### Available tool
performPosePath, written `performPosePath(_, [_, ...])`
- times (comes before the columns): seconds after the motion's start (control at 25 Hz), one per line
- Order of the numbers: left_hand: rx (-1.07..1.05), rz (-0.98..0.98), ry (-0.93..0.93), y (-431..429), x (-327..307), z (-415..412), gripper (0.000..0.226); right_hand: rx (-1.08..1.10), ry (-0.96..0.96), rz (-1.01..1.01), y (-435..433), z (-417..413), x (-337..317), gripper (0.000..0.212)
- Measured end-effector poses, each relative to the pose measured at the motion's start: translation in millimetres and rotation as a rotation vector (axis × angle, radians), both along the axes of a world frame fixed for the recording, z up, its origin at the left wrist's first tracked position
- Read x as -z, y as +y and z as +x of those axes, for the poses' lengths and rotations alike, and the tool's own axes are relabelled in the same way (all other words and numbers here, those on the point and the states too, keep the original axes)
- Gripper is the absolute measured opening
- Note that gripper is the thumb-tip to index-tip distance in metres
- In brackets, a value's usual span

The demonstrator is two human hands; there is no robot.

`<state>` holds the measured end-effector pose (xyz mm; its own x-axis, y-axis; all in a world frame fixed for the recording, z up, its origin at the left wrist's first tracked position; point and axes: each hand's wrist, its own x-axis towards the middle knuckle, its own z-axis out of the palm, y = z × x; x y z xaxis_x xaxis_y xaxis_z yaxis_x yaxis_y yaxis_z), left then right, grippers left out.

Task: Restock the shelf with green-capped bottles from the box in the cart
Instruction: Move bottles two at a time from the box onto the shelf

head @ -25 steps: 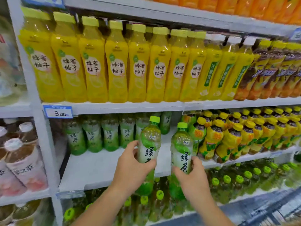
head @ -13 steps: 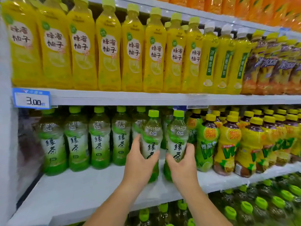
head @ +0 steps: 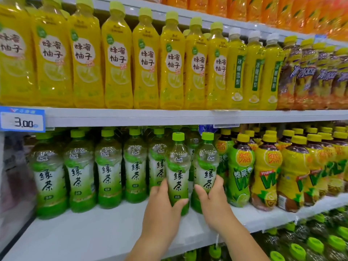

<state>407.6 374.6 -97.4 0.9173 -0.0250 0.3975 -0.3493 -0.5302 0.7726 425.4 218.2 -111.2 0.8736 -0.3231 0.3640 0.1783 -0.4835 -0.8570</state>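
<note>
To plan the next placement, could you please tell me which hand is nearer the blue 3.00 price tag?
Left. The left hand, holding a green-capped bottle, sits below and right of the price tag; the right hand holds a second bottle farther right.

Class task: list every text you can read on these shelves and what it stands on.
"3.00": blue-edged white price tag.
"绿茶": green-capped clear plastic bottles.
"蜂蜜柚子": yellow plastic bottles, yellow-green caps.
"冰糖雪梨": white-capped yellow bottles.
Purple-labelled orange bottles: lettering too blurred to read.
</note>
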Motion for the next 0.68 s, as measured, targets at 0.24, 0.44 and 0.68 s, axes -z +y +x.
performPosePath(0.24, [-0.120,0.065,0.033,-28,2,13,0.057,0.096,0.019,-0.028,-2,25,-6,0.041])
performPosePath(0.44, [-0.259,0.242,0.070,-46,-14,25,0.043,0.046,0.052,0.014,-9,35,-7,0.045])
performPosePath(0.68, [-0.316,0.337,0.038,-49,-21,33,0.048,0.090,-0.008,0.035,-16,41,2,0.064])
